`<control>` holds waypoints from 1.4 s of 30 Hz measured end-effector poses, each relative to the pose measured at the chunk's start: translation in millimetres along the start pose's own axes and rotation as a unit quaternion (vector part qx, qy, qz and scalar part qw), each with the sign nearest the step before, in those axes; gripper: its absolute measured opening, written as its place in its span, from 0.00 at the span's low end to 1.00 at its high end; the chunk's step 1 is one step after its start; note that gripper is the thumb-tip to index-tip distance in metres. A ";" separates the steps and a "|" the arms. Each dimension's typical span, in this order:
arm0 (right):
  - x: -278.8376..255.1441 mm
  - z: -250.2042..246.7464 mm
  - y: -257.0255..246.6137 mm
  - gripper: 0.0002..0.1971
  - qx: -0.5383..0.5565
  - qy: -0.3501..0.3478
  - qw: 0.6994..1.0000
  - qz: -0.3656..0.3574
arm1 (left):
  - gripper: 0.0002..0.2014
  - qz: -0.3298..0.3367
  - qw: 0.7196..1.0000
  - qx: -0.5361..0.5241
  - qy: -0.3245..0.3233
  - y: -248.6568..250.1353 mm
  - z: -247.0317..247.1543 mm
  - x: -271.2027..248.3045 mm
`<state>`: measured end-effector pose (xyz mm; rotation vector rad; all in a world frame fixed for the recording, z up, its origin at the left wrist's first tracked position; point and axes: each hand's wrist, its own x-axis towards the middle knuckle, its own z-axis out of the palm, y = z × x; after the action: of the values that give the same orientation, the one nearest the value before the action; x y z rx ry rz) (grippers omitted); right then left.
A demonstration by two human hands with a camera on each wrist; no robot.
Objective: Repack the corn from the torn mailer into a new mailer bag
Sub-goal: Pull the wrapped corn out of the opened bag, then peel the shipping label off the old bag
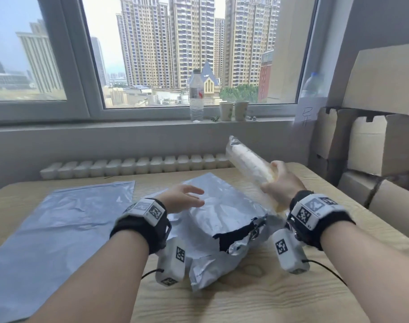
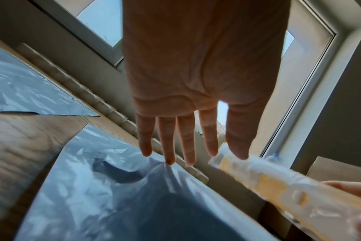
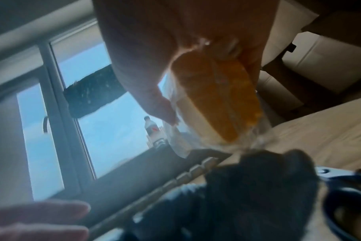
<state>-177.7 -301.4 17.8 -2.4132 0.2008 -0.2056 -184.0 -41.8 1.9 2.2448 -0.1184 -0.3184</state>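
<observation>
Grip: our right hand (image 1: 283, 185) clutched the clear-wrapped yellow corn cob (image 1: 247, 160), lifted clear | our left hand (image 1: 183, 197) hovered spread over the torn silver mailer (image 1: 224, 220) (probably steadying) | flat new grey mailer (image 1: 59, 220) waited left of it.

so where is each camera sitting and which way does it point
Head: worn high, looking forward and down at the table and window; both forearms, left hand and right hand show.
Left wrist: along the open palm toward the torn mailer.
Right wrist: along the hand gripping the corn.
Shared: all three show the corn.
</observation>
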 end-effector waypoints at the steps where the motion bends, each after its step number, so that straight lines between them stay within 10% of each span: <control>1: 2.9 6.0 6.6 0.33 -0.048 0.009 0.999 -0.002 | 0.23 -0.004 1.000 0.022 -0.013 -3.9 2.4 3.6; 10: 20.6 45.3 32.4 0.27 -0.342 0.027 0.938 -0.054 | 0.37 -0.078 0.942 0.299 -0.135 -32.2 17.4 14.3; 22: -8.8 52.8 3.5 0.18 -0.206 -0.047 0.956 -0.202 | 0.31 -0.061 0.968 0.233 -0.064 -47.2 -0.8 7.6; 29: -56.4 69.3 -23.6 0.46 -0.266 -0.311 0.886 -0.217 | 0.23 -0.064 0.985 0.150 -0.056 -37.7 -15.0 -20.3; 34: -62.1 74.6 -17.4 0.11 -0.331 -0.176 0.889 -0.262 | 0.36 -0.082 0.976 0.176 -0.093 -40.5 -10.6 -39.5; 39: -70.3 51.1 -44.5 0.12 -0.171 -0.078 0.946 -0.262 | 0.40 -0.075 0.976 0.179 -0.099 -48.7 -16.7 -49.7; 42: -70.9 25.5 -74.9 0.13 -0.072 -0.003 0.955 -0.289 | 0.34 -0.033 0.986 0.161 0.020 -54.3 -24.0 -50.4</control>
<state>-235.1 -215.2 41.7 -2.5588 -0.5215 -0.4584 -227.4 20.4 -15.7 2.5777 -0.0784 -0.3062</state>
